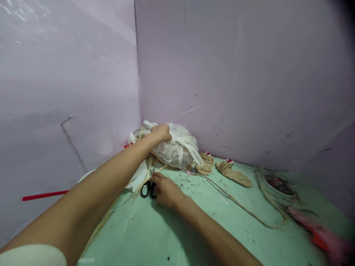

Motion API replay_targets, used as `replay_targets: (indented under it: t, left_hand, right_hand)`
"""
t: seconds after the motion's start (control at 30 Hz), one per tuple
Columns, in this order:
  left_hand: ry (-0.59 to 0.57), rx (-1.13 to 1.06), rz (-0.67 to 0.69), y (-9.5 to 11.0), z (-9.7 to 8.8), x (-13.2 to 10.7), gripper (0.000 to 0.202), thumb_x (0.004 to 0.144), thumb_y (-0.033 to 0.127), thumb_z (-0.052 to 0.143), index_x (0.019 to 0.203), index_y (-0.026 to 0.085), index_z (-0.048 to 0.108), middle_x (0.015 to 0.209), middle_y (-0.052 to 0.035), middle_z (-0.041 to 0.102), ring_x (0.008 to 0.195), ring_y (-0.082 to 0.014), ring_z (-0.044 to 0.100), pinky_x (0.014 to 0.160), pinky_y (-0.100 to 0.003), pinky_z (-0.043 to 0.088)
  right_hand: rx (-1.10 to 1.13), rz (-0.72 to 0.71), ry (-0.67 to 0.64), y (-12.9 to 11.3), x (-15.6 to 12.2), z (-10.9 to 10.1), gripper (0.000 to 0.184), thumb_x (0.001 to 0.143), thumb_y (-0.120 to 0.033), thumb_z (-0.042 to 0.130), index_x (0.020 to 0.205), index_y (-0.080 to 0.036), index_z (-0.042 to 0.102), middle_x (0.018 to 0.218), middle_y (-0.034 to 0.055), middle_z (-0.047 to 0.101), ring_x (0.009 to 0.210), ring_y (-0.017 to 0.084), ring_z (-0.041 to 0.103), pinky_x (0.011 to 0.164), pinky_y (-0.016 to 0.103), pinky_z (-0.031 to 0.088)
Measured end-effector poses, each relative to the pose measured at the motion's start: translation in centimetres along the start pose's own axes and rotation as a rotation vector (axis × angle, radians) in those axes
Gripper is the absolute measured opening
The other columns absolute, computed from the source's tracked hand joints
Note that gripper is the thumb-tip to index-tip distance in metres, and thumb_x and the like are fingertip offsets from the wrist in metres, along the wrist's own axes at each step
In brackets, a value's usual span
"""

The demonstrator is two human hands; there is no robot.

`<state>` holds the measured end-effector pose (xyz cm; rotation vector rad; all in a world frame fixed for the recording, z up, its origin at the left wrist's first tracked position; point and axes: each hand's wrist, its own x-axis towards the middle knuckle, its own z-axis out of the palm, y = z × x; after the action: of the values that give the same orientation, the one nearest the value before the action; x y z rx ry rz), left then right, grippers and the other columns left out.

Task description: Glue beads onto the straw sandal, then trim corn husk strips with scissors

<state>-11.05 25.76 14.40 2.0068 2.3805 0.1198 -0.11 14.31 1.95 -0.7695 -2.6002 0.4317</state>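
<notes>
At the back of the table, my left hand (161,132) is closed on the gathered top of a white plastic bag (180,146). Its fingertips are hidden from this side. Lower down, my right hand (168,192) has its fingers around black-handled scissors (144,190), whose loops face toward me. The blades are mostly out of sight among pale straw-like strips (149,162). Right of the bag lie two small woven slipper shapes, one slipper (205,164) beside the bag and another slipper (234,174) farther right, both with red and white bits on top.
A brown cord (244,207) curves over the green tabletop (144,229). On the right sit a round dish (279,185) with dark contents and a pink-and-red tool (310,225), blurred. A red stick (44,195) sticks out at left. Pale walls (235,74) meet behind the bag.
</notes>
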Motion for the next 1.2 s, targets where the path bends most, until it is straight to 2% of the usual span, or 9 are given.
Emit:
replay_targets:
  t: [0.1,0.23,0.33,0.5,0.63,0.93,1.03,1.1,1.2]
  left_hand:
    - [0.011,-0.064,-0.023,-0.4,0.2,0.0,0.03,0.085,0.031,0.052,0.111,0.016,0.053,0.113,-0.008,0.056,0.096,-0.0199,0.056,0.08,-0.04,0.048]
    - [0.027,-0.151,-0.093,-1.3,1.1,-0.4,0.032,0.085,0.033,0.051,0.112,0.015,0.053,0.11,-0.008,0.057,0.093,-0.0194,0.058,0.078,-0.04,0.049]
    - [0.031,-0.184,-0.115,-1.8,2.6,-1.2,0.03,0.085,0.032,0.052,0.11,0.015,0.053,0.109,-0.0074,0.057,0.093,-0.0192,0.058,0.077,-0.039,0.049]
    - [0.091,-0.201,-0.091,-2.1,4.6,-2.0,0.028,0.084,0.03,0.053,0.108,0.016,0.055,0.106,-0.0066,0.058,0.092,-0.0185,0.058,0.076,-0.037,0.05]
    - [0.215,-0.189,-0.15,-2.0,4.6,-2.2,0.025,0.085,0.032,0.051,0.103,0.016,0.057,0.103,-0.0068,0.06,0.092,-0.0186,0.059,0.079,-0.037,0.048]
    - [0.433,-0.192,-0.431,-4.5,1.5,-3.1,0.033,0.073,0.013,0.044,0.098,0.007,0.064,0.096,-0.0246,0.063,0.092,-0.0358,0.06,0.07,-0.042,0.046]
    - [0.51,-0.191,-0.317,-3.0,1.2,-3.6,0.038,0.075,0.015,0.042,0.108,0.01,0.06,0.115,-0.023,0.056,0.11,-0.0354,0.049,0.087,-0.048,0.037]
    - [0.536,-0.203,-0.149,-1.1,1.4,-3.8,0.043,0.075,0.019,0.045,0.118,0.019,0.053,0.129,-0.0137,0.048,0.12,-0.0294,0.04,0.098,-0.045,0.028]
    - [0.498,-0.265,0.019,1.0,2.5,-3.6,0.048,0.072,0.028,0.054,0.12,0.025,0.05,0.13,-0.0082,0.05,0.12,-0.0264,0.04,0.1,-0.043,0.026]
  right_hand:
    - [-0.031,0.073,0.157,2.0,0.8,-2.6,0.035,0.07,-0.007,0.048,0.098,-0.019,0.065,0.106,0.0059,0.065,0.091,0.018,0.06,0.078,0.024,0.044]
    - [-0.104,0.281,0.445,5.7,3.1,-8.0,0.037,0.085,-0.014,0.031,0.11,-0.014,0.059,0.11,0.0125,0.061,0.1,0.021,0.055,0.088,0.034,0.039]
    - [-0.133,0.347,0.469,7.7,5.6,-10.5,0.034,0.086,-0.016,0.035,0.108,-0.014,0.06,0.108,0.0124,0.063,0.098,0.021,0.057,0.086,0.033,0.04]
    - [-0.163,0.338,0.289,9.0,8.4,-9.8,0.017,0.08,-0.017,0.056,0.095,-0.018,0.065,0.103,0.0087,0.064,0.1,0.021,0.056,0.087,0.035,0.041]
    - [-0.159,0.38,0.201,10.0,8.8,-8.9,0.023,0.085,-0.03,0.053,0.104,-0.016,0.058,0.11,0.007,0.058,0.098,0.02,0.056,0.084,0.042,0.045]
    - [0.033,0.698,0.397,14.8,7.7,-11.7,0.031,0.085,-0.031,0.053,0.111,-0.015,0.054,0.112,0.0064,0.056,0.092,0.021,0.058,0.075,0.038,0.05]
    - [0.072,0.699,0.451,14.5,7.4,-11.4,0.031,0.085,-0.032,0.052,0.111,-0.015,0.054,0.111,0.0065,0.056,0.091,0.02,0.058,0.074,0.038,0.05]
    - [0.054,0.633,0.478,13.5,7.2,-11.4,0.032,0.085,-0.03,0.052,0.114,-0.016,0.052,0.116,0.0082,0.054,0.098,0.022,0.056,0.081,0.041,0.047]
    - [0.004,0.468,0.474,11.6,6.9,-11.8,0.046,0.078,-0.014,0.057,0.123,-0.02,0.048,0.129,0.0102,0.047,0.118,0.024,0.041,0.098,0.041,0.033]
